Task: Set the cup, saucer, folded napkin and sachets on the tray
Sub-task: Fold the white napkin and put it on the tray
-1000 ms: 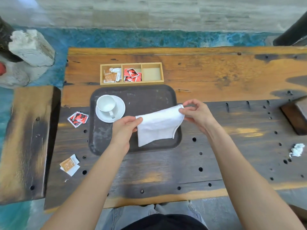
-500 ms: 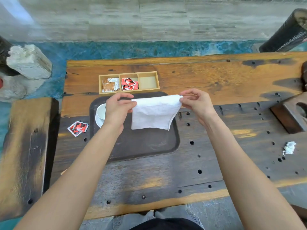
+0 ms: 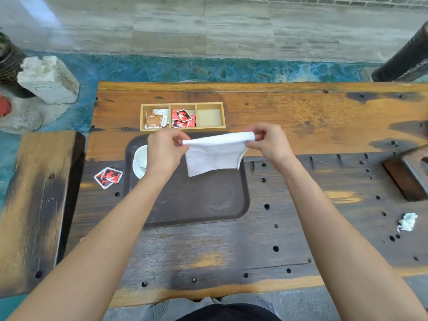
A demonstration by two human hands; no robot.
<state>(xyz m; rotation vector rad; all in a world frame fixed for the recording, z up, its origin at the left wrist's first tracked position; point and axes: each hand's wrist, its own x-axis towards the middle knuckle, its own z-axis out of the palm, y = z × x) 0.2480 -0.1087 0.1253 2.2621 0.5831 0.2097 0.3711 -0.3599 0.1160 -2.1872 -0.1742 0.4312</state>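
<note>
A white napkin hangs folded over the far part of the dark brown tray. My left hand pinches its left top corner and my right hand pinches its right top corner. The white cup stands on its saucer at the tray's far left, half hidden behind my left hand. Red sachets lie on the table left of the tray. A wooden box beyond the tray holds brown sachets and red sachets.
A crumpled white paper lies on the table at the right. A dark wooden block sits at the right edge. A wooden bench stands left of the table, a pale stone beyond it.
Both hands have lifted the napkin and carried it toward the tray's far edge, stretching its top edge level. The view has tilted up a little.
</note>
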